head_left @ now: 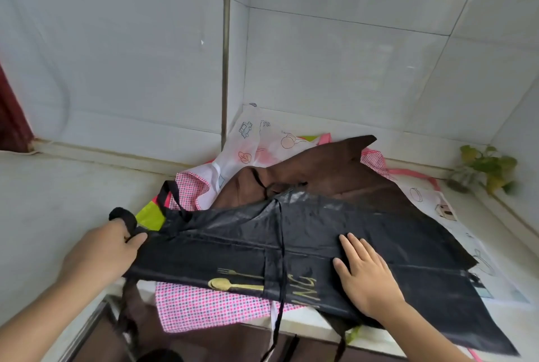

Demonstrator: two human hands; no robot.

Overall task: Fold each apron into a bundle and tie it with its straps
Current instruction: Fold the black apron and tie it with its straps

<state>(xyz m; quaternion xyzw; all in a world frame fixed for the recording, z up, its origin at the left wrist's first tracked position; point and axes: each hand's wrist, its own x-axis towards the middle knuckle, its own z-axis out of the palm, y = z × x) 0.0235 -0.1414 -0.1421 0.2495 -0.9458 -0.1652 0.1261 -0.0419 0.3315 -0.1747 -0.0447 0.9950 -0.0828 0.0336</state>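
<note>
The black apron [306, 248] lay spread over a pile of aprons on the counter [58, 201]. The left hand [105, 248] pinched its left edge; the right hand [364, 271] pressed flat, fingers straight, on its right half.

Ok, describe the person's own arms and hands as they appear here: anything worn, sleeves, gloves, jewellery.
Both arms are bare as far as the frame shows: no sleeves in view. The left hand and the right hand wear no gloves, and no rings, watch or bracelets show on the fingers or wrists. No markings are visible.
</note>
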